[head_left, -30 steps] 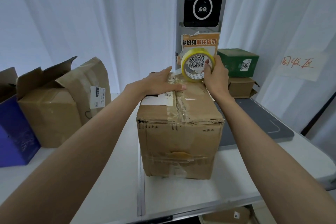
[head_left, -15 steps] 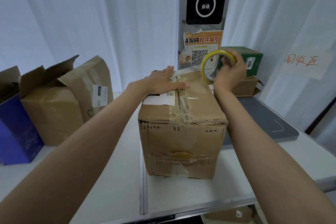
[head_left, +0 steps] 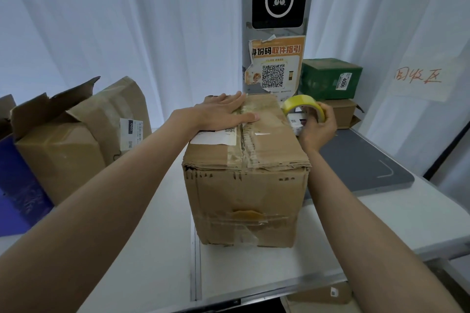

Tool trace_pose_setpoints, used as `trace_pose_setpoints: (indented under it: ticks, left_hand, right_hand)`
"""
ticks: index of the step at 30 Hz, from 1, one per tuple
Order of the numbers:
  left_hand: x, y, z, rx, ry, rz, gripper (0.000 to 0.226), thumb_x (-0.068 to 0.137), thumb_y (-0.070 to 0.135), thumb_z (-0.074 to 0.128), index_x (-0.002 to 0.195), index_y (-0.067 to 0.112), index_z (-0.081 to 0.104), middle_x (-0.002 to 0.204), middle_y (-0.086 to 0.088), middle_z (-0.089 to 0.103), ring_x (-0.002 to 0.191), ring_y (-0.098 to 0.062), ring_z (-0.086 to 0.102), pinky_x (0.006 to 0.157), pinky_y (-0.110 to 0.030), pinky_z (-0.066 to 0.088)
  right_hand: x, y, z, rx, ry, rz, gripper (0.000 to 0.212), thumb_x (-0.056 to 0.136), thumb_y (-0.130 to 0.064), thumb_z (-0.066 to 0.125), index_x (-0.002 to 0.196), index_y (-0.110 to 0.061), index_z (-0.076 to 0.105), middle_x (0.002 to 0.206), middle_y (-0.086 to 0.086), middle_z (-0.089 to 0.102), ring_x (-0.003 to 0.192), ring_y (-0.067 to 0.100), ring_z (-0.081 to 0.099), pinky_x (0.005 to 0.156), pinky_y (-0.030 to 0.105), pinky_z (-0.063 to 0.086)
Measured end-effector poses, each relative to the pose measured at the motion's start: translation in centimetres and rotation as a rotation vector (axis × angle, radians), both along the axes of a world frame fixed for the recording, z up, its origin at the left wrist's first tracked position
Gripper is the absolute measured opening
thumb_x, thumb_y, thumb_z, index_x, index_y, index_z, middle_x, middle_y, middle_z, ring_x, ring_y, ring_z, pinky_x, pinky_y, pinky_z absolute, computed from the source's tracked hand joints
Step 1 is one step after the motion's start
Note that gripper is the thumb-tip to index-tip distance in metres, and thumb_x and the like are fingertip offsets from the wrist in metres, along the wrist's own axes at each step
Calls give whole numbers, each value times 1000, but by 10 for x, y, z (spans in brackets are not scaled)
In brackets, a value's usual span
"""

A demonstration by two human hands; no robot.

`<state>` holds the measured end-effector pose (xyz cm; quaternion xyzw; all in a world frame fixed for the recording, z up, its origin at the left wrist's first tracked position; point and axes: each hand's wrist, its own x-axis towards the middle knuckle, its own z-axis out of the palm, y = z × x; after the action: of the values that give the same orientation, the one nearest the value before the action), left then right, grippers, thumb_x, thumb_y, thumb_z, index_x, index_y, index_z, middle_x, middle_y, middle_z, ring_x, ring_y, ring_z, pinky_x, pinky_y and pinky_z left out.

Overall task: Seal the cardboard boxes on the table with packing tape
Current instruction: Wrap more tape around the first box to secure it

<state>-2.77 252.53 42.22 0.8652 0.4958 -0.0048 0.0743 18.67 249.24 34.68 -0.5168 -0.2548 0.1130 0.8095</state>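
Our right hand grips the yellow round roll of packing tape, just right of the worn brown cardboard box. Our left hand presses flat, fingers straight, on top of that box.

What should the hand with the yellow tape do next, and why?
Probably bring the yellow tape roll back over the far end of the box's top seam and stick the tape down there. The right hand grips the roll off the box's far right corner, not over the seam, while the left hand lies flat on the top flaps, holding them closed and ready for taping.
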Motion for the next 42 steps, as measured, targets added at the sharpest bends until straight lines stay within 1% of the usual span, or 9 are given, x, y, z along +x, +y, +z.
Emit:
trace_pose_setpoints:
  ticks: [5, 11, 17, 21, 23, 26, 29, 33, 42]
  left_hand:
    - [4, 4, 2, 6, 87, -23, 105, 72, 96, 8, 158, 38, -8, 167, 12, -8, 155, -23, -6, 124, -49, -1]
    - [5, -3, 4, 27, 81, -19, 102, 76, 95, 9, 159, 36, -4, 168, 9, -6, 155, -24, -3, 123, -49, 0]
    - [2, -35, 15, 165, -93, 352, 113, 71, 96, 38, 159, 37, -2, 169, -1, -5, 151, -47, 3, 113, -71, 9]
    - [-11, -46, 22, -134, -346, 469, 120, 68, 89, 58, 159, 28, 10, 159, -12, 31, 124, -39, 49, 88, -50, 52]
    - [-14, -48, 22, -197, -442, 417, 119, 69, 84, 64, 159, 28, 11, 157, -7, 35, 113, -31, 51, 71, -38, 50]
    - [-14, -42, 14, -125, -297, 397, 120, 67, 91, 55, 160, 28, 12, 163, -7, 25, 139, -34, 39, 107, -48, 42]
    - [-18, -27, 8, -98, -230, 396, 114, 73, 91, 46, 161, 25, 12, 165, -9, 22, 146, -33, 31, 117, -49, 30]
    - [-29, -10, 14, -130, -194, 346, 116, 74, 89, 46, 161, 22, 11, 166, -5, 21, 149, -30, 28, 120, -47, 24]
    - [-34, -4, 17, -98, -104, 353, 134, 53, 99, 36, 161, 24, 10, 168, -2, 15, 152, -29, 20, 122, -49, 18]
  right_hand:
    - [2, -5, -12, -99, 67, 205, 9, 103, -12, 55, 101, -4, 54, 100, 27, 70, 79, 31, 60, 78, 48, 53]
    - [13, -35, -29, -372, 40, 403, 31, 99, -20, 58, 125, -5, 48, 113, 13, 59, 85, 20, 57, 59, 23, 47]
    - [2, -81, -42, -659, -36, 632, 39, 102, -18, 53, 66, -15, 36, 55, 4, 39, 43, 21, 41, 37, 20, 30]
    - [-8, -101, -34, -750, -51, 820, 45, 106, -26, 40, 63, -17, 46, 38, -5, 50, 26, 7, 43, 30, 13, 29]
    - [-10, -99, -28, -711, -14, 867, 55, 108, -32, 38, 55, -21, 47, 33, -8, 45, 22, 4, 38, 28, 12, 27]
    - [-17, -91, -21, -677, 38, 892, 50, 106, -43, 38, 60, -25, 47, 37, -10, 48, 25, 3, 40, 29, 12, 28]
    - [-22, -78, -24, -674, 26, 896, 41, 101, -55, 40, 75, -28, 58, 61, -6, 60, 48, 10, 55, 44, 24, 43]
    - [-24, -72, -50, -714, -59, 893, 24, 105, -12, 37, 100, -9, 60, 94, 12, 67, 85, 22, 67, 83, 38, 60]
    - [-30, -127, -69, -890, -784, 993, 14, 82, -4, 68, 70, -2, 75, 55, 6, 68, 47, 12, 61, 50, 19, 50]
